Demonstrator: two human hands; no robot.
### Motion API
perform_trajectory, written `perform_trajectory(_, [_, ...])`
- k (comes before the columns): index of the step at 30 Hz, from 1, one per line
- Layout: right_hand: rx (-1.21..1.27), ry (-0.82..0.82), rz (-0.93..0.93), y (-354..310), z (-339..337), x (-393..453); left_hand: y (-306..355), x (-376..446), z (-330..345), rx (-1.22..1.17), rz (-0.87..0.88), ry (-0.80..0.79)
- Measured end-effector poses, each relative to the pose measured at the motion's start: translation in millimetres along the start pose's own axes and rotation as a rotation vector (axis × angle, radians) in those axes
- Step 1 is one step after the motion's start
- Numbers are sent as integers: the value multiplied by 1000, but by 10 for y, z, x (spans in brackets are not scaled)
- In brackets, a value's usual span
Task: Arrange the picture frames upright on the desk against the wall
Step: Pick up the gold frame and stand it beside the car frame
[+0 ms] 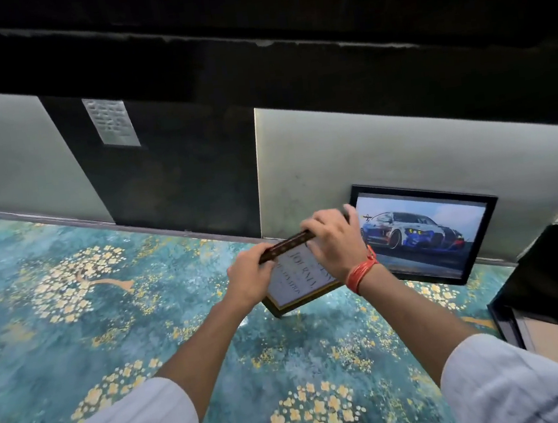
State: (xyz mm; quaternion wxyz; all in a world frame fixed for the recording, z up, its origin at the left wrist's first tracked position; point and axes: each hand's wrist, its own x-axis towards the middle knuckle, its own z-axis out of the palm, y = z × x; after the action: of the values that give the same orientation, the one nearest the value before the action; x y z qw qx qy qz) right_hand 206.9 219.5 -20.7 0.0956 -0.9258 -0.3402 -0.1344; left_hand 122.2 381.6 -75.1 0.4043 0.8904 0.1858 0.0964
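Near you, both hands grip the text frame [298, 278] by its top edge: left hand [252, 278], right hand [334, 243], fingers clamped. Its bottom corner touches the counter [77, 336]. Behind, the car frame [424, 232] leans on the wall [368, 153].

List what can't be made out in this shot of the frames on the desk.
- Text frame: head view; its wording is blurred, tilted, and partly covered by the left hand and right hand.
- Car picture frame: left edge hidden behind the right hand.
- Grey label on the dark wall panel: print too small and blurred.
- Dark object at right: cut off by the picture edge.
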Motion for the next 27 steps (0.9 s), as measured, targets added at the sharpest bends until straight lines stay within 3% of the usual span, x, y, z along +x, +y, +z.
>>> perform_trajectory(3, [72, 239, 282, 13, 76, -87, -92, 2, 41, -307, -113, 118])
perform_trajectory(7, [718, 0, 632, 162, 278, -153, -82, 28, 56, -701, -287, 158])
perform_trajectory(10, [890, -119, 655, 149, 314, -181, -88, 72, 128, -874, -349, 123])
perform_trajectory(14, [921, -30, 684, 106, 363, -124, -40, 93, 186, -819, -372, 107])
perform_trajectory(19, [944, 25, 792, 180, 554, -27, 47, 208, 253, -538, -351, 55])
perform_trajectory(23, [893, 41, 870, 250, 631, 49, 122, 350, 290, -541, -306, 20])
perform_trajectory(27, [797, -144, 877, 282, 716, 130, 233, 427, 259, -544, -296, -5])
